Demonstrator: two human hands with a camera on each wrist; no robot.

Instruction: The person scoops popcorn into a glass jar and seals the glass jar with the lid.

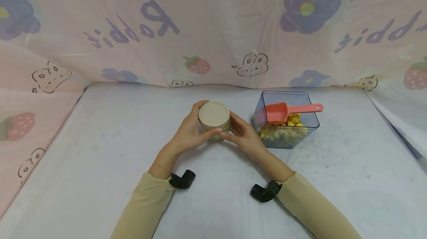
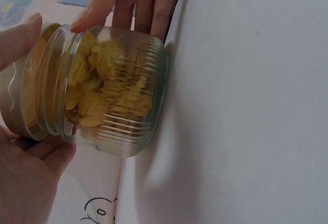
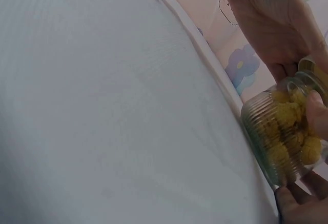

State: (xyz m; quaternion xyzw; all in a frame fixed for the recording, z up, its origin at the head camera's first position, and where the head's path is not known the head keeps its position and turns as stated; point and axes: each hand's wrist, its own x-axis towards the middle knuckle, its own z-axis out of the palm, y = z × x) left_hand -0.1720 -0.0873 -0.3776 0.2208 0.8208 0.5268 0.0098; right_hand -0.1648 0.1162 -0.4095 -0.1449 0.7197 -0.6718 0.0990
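Both hands' grip, left (image 1: 189,132) & right (image 1: 245,135), round ribbed jar (image 1: 214,119), lid on; contents part-hidden.

At 3 o'clock of the ribbed glass jar (image 1: 214,120), a clear bin (image 1: 286,120) with a pink scoop (image 1: 283,112) blocks passage; bare desk (image 1: 100,150) lies open toward 9 and 6 o'clock.
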